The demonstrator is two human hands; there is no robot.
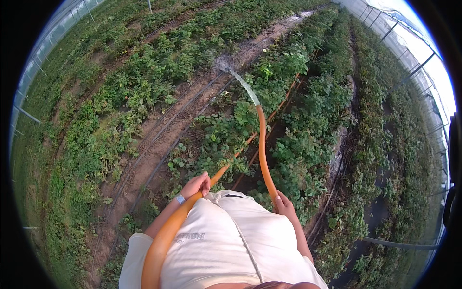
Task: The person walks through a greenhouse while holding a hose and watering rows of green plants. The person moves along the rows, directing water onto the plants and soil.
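Clearly nearer along the hose to its mouth, the right hand grips it, mouth just short of twelve o'clock, while the left hand clasps a farther stretch.

two hands, one wristband, one cord, one water jet, probably one orange hose

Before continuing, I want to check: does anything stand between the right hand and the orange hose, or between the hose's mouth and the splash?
Nothing visible does. The right hand directly grips the orange hose; the water stream reaches the splash unbroken.
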